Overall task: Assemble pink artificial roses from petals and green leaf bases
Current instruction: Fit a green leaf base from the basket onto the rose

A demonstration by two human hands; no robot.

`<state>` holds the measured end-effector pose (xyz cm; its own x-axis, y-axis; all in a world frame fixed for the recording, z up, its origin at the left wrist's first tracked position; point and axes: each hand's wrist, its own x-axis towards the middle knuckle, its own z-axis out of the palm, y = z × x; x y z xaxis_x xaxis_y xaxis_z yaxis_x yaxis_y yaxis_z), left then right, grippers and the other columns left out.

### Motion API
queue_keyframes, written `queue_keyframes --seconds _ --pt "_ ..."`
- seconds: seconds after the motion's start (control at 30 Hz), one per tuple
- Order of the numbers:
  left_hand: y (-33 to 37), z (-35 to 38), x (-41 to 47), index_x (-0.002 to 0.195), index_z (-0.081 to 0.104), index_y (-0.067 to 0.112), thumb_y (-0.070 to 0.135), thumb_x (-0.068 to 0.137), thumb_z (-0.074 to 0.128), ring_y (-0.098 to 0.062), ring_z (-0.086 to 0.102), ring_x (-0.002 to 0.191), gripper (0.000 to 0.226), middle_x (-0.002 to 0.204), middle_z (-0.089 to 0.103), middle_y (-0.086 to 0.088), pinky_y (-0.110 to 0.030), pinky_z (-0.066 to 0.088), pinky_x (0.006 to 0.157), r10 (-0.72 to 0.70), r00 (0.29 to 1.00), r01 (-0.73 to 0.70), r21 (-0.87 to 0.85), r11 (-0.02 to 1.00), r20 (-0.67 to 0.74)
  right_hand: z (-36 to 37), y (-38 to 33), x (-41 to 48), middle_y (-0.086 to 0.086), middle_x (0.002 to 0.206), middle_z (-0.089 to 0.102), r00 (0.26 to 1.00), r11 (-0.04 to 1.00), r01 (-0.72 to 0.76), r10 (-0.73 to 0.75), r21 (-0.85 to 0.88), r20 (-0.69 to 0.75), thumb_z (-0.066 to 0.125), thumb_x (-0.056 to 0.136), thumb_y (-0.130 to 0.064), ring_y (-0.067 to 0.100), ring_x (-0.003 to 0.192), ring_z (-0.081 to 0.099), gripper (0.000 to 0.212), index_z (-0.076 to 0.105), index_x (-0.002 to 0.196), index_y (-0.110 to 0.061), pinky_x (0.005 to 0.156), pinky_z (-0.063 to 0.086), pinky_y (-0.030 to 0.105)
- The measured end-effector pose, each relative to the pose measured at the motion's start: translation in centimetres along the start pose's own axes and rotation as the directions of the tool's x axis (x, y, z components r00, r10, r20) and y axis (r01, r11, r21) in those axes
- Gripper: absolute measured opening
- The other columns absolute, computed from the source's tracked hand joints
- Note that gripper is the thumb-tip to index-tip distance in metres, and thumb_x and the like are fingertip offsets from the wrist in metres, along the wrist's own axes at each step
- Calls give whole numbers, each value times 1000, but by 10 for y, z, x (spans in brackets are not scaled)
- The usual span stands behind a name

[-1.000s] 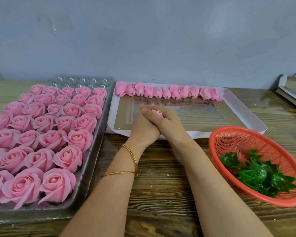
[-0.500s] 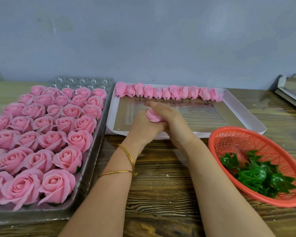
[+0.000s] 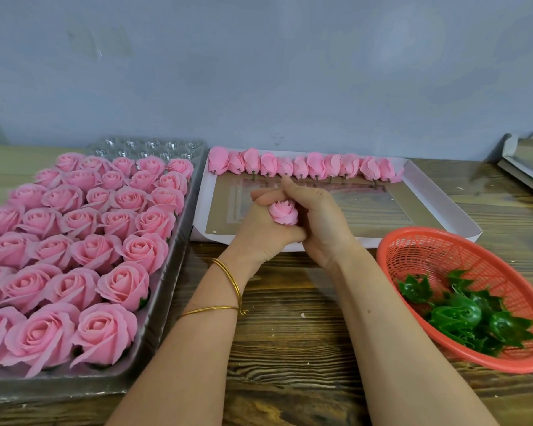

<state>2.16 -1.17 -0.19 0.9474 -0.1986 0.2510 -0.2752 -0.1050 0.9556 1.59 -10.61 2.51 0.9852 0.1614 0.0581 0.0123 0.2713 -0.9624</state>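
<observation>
A small pink rose bud (image 3: pixel 283 213) sits between my two hands above the front edge of the white box lid (image 3: pixel 437 198). My left hand (image 3: pixel 259 232) cups it from the left with curled fingers. My right hand (image 3: pixel 317 219) wraps it from the right, thumb up. A row of several pink petal buds (image 3: pixel 302 166) lines the back of the lid. Green leaf bases (image 3: pixel 462 315) lie in the red basket (image 3: pixel 425 250) at the right.
A grey plastic tray (image 3: pixel 170 272) on the left holds several finished pink roses (image 3: pixel 126 284). Stacked flat boxes (image 3: pixel 530 161) stand at the far right edge. The wooden table (image 3: pixel 290 333) runs under my forearms, and a grey wall rises behind.
My clasped hands have loosened and the pink bud has turned up into view between them. The bud now shows its spiral top.
</observation>
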Motion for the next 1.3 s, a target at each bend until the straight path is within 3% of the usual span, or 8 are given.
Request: queue_keyframes --seconds 0.17,0.3,0.43,0.77,0.9,1.07,1.2,1.3 --pt "1 0 -1 71 63 30 -11 65 70 9 57 58 42 58 60 23 -7 41 49 -45 999 44 -57 997 -21 -1 1 -1 8 99 76 997 997 -71 70 15 45 45 100 -26 17 101 70 48 78 67 -14 91 54 25" --pt "2 -2 -1 58 65 42 -8 65 64 6 52 45 50 48 54 21 -7 35 43 -96 995 99 -139 985 24 -1 3 -1 5 97 76 994 994 -94 90 51 68 44 100 -24 12 96 70 44 80 76 -16 81 53 19" --pt "2 -2 0 65 64 27 -4 64 62 3 51 42 31 47 54 17 -8 34 40 -108 994 105 -201 974 -1 -2 7 0 3 95 76 993 995 -76 70 60 98 43 99 -19 8 93 69 37 78 88 -12 75 52 14" --pt "-1 -2 1 61 58 18 -15 72 61 0 49 38 35 43 50 13 -10 33 38 -142 988 122 -257 959 -58 -2 13 4 7 97 75 993 987 -91 80 130 86 41 101 -17 13 94 69 33 72 101 -4 75 54 19" --pt "3 0 0 49 58 22 -8 62 62 0 46 36 33 41 47 13 -11 32 37 -163 983 133 -290 948 -84 -2 12 4 6 96 75 994 988 -84 74 130 78 40 102 -15 13 93 70 34 72 100 -4 74 54 19" --pt "6 1 0 45 58 23 2 55 62 -1 44 37 23 41 45 12 -14 31 38 -191 978 163 -257 953 -88 -2 12 4 6 96 75 996 994 -45 37 95 80 39 97 -4 13 94 70 33 72 99 -6 74 55 20" --pt "5 0 0 46 63 28 -3 60 63 0 47 39 34 43 49 14 -12 33 39 -172 982 148 -244 958 -80 -4 12 4 7 98 74 997 994 -36 29 99 74 39 96 0 14 93 69 32 71 102 -2 80 55 22" --pt "7 1 -1 46 63 30 3 55 63 -1 47 39 29 42 48 14 -13 32 39 -177 981 155 -231 961 -79 -4 12 4 8 102 73 998 993 -28 22 113 60 38 96 2 16 94 69 32 70 102 -2 78 55 23"
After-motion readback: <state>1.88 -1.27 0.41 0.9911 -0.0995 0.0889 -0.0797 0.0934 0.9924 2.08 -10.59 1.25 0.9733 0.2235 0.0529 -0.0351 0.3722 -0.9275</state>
